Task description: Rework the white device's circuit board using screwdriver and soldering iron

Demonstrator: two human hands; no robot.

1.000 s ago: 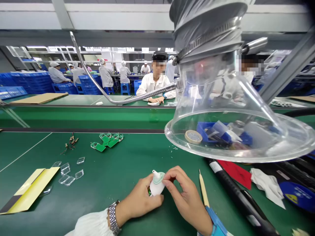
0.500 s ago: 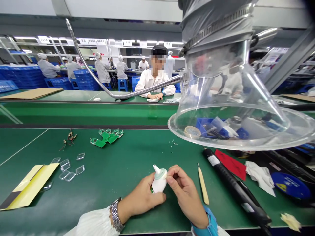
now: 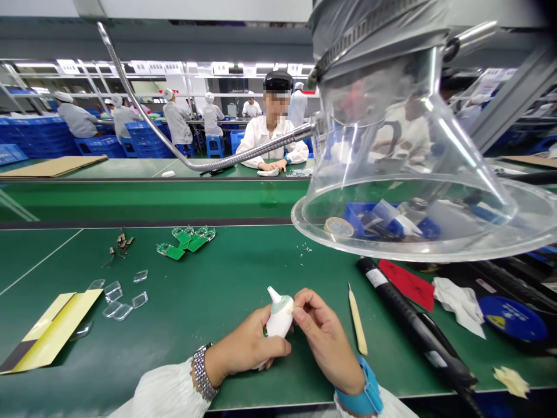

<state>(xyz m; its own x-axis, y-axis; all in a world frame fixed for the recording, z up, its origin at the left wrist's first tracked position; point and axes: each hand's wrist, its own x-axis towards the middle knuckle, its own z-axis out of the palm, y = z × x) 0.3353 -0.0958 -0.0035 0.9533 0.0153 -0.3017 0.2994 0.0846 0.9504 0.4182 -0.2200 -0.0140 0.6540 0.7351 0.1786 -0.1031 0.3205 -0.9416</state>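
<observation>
A white ear thermometer (image 3: 279, 323) with a pale green collar and a narrow white tip points up and slightly left over the bench. Wrapped round its body from the left is my left hand (image 3: 248, 343), with a bit of green showing by the fingers. My right hand (image 3: 322, 335) is closed in a pinch, thumb and forefinger touching the side of the thermometer's head; whatever lies between the fingertips is too small to make out. To the right of that hand lies a wooden-handled pointed tool (image 3: 357, 322).
Clear plastic windows (image 3: 123, 312) and a yellow folded sheet (image 3: 52, 331) lie left; green circuit boards (image 3: 187, 242) lie farther back. A transparent extraction hood (image 3: 391, 247) overhangs the right side. Below it are a black electric screwdriver (image 3: 413, 325) and red cloth (image 3: 407, 283). A co-worker (image 3: 272, 136) sits opposite.
The view has shifted slightly. Both hands stay on the ear thermometer, which is tilted a little more to the left. The right fingertips remain at its side.
</observation>
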